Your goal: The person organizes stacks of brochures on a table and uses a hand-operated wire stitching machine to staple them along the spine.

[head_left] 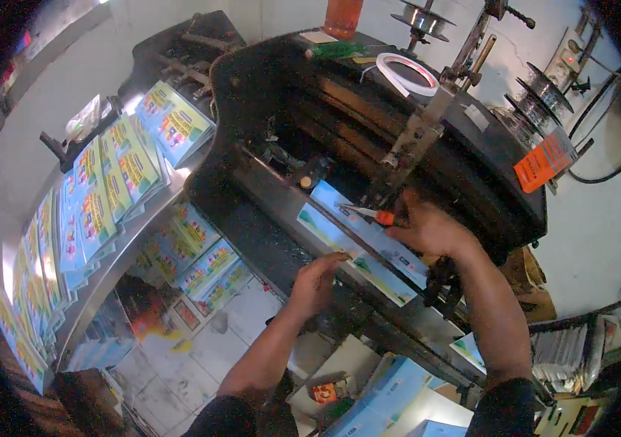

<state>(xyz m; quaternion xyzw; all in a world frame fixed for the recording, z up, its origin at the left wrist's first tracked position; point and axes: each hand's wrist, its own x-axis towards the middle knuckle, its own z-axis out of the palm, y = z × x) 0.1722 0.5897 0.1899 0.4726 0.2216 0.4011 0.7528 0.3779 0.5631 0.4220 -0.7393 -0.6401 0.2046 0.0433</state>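
- Right hand (433, 231), centre right of the frame, is closed around an orange-handled metal hand tool (370, 214). Its tip points left, onto the blue-and-green printed booklet (358, 244); the kind of tool cannot be told.
- Left hand (317, 280), just below centre, rests with fingers curled on the lower edge of the same booklet, apparently steadying it. It holds nothing.
- The booklet lies open and flat across the sloping bed of the black, grimy metal binding machine (281, 109), directly under the machine's upright grey head (416, 138), so the spine sits in line with it.
- A white tape ring (406, 73) lies on the machine top, upper centre.
- Wire spools (536, 95) are mounted at upper right, near the head.
- Colourful printed covers (106, 182) are fanned along the steel shelf at left, within arm's reach.
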